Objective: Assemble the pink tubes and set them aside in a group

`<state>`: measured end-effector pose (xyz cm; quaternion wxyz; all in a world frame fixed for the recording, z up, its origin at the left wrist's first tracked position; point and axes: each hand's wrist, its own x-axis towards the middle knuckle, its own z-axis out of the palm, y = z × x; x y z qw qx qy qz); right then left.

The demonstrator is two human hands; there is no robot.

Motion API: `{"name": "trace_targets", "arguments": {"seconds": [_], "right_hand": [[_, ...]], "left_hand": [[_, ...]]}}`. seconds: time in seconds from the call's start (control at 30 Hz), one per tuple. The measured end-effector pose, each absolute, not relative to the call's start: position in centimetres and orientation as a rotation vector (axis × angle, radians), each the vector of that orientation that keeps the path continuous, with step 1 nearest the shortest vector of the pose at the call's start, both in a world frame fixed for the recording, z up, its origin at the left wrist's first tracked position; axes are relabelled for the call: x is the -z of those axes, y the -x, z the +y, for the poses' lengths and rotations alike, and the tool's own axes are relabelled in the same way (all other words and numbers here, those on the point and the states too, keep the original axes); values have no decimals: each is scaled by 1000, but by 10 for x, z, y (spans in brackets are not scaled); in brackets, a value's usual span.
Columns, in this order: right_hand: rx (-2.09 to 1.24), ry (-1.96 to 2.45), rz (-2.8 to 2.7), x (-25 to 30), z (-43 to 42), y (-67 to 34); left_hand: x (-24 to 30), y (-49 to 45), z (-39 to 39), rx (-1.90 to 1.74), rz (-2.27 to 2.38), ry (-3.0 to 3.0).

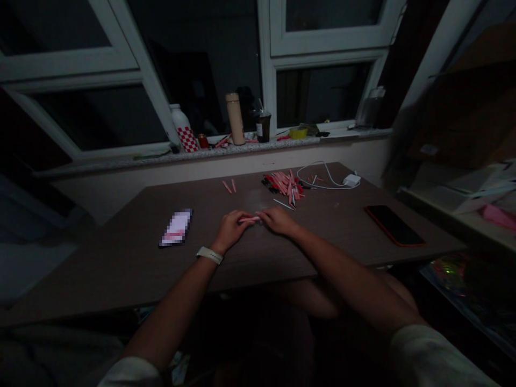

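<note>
A pink pen barrel (249,219) lies across the gap between my hands, with my left hand (230,231) gripping one end and my right hand (278,221) gripping the other. A thin pale refill (284,204) lies just beyond my right hand. Farther back on the dark wood-grain table (121,258) is a heap of pink and black pen parts (284,188). Two loose pink pieces (229,186) lie left of it. A pale watch (209,255) circles my left wrist.
On the table are a blurred-out flat package (176,227), a black phone in a red case (394,226), and a white charger (351,180) with its cable. Bottles and small items stand on the windowsill (242,149) behind. Shelves stand at right.
</note>
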<state>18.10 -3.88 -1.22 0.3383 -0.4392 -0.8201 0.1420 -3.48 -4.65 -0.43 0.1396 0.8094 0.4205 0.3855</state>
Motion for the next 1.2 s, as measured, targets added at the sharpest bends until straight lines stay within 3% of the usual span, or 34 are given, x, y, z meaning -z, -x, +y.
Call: {"name": "trace_targets", "arguments": {"seconds": [1.2], "right_hand": [[-378,1066,-2037,7,-37,-187]], "left_hand": [[-4,36,-46,-1177,1285,-2187]]}}
